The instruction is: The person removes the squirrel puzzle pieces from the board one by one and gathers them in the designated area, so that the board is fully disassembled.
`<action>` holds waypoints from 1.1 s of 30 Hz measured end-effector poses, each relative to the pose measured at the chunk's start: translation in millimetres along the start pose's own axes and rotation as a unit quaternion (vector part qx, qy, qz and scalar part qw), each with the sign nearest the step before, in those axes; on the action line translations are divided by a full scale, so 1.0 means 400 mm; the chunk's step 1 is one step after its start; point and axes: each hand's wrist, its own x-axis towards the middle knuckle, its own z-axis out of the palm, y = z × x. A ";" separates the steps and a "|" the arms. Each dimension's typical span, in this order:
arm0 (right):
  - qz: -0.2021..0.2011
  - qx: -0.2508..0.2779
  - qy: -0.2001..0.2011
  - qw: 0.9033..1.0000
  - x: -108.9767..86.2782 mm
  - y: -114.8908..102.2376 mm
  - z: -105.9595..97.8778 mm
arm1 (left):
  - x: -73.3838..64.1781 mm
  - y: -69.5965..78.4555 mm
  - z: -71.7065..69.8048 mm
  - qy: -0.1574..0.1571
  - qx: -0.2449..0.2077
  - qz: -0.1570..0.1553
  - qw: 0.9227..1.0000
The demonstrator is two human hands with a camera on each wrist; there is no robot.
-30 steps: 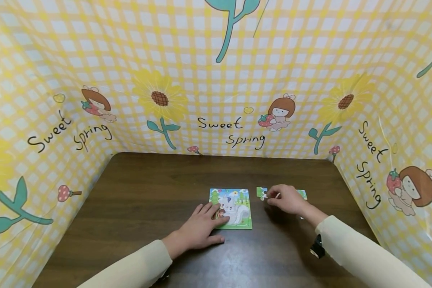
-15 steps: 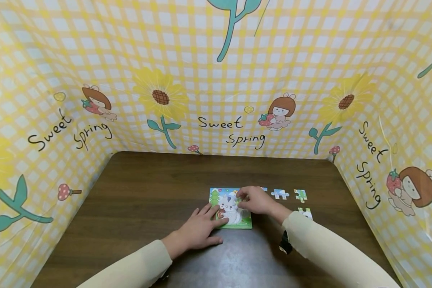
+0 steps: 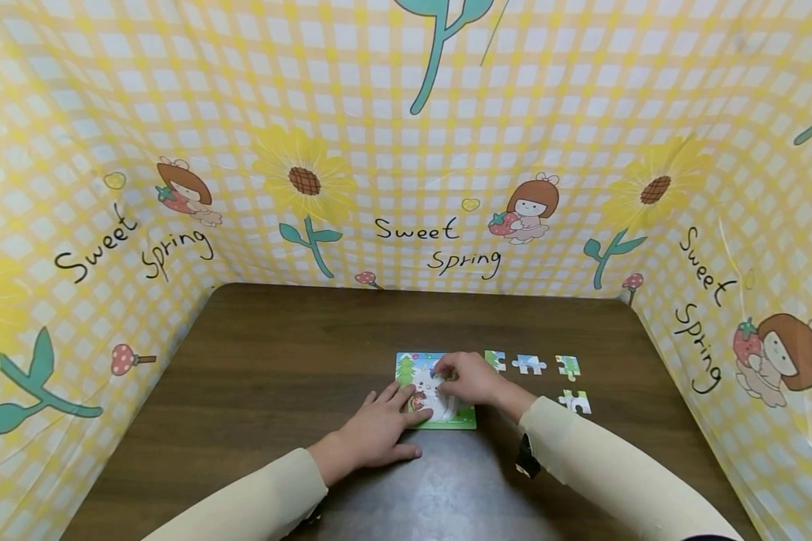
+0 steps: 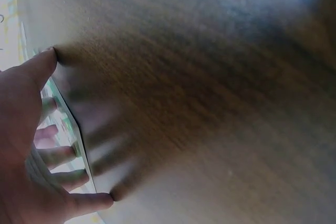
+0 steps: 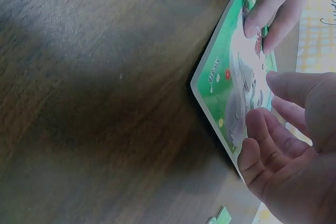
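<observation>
A square picture puzzle (image 3: 463, 418) with a white squirrel on a green ground lies on the brown table. My left hand (image 3: 375, 428) rests with spread fingers across its left side, the thumb on the table in front of it. Over the puzzle's upper right part is my right hand (image 3: 470, 378), its fingers bent down to the picture. From the right wrist view, the right thumb (image 5: 289, 85) and bent fingers (image 5: 257, 121) are close over the board. Whether a piece is between these fingertips I cannot tell.
Loose jigsaw pieces lie right of the board: a green-and-white one (image 3: 494, 361), a blue-and-white one (image 3: 529, 365), a green one (image 3: 568, 367) and a white-and-green one (image 3: 575, 401). A yellow checked cloth (image 3: 419, 165) walls the table (image 3: 277, 361) at the back and sides.
My right hand has moved left from beside the loose pieces to over the puzzle, uncovering those pieces. In the last half second it shifted slightly further left. My left hand has stayed put.
</observation>
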 end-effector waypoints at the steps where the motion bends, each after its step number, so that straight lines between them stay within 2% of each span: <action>1: 0.000 -0.001 0.001 1.000 0.000 -0.002 0.000 | 0.000 0.000 -0.001 0.000 0.001 0.000 1.000; 8: 0.003 0.002 0.007 1.000 0.010 -0.004 0.000 | -0.002 0.006 -0.009 -0.001 0.003 0.001 1.000; 15: 0.025 0.011 0.009 1.000 0.018 -0.007 -0.002 | -0.002 0.010 -0.016 -0.001 0.001 0.004 1.000; 33: 0.040 0.028 0.005 0.999 0.025 -0.002 0.002 | -0.003 0.013 -0.018 -0.011 0.004 -0.007 1.000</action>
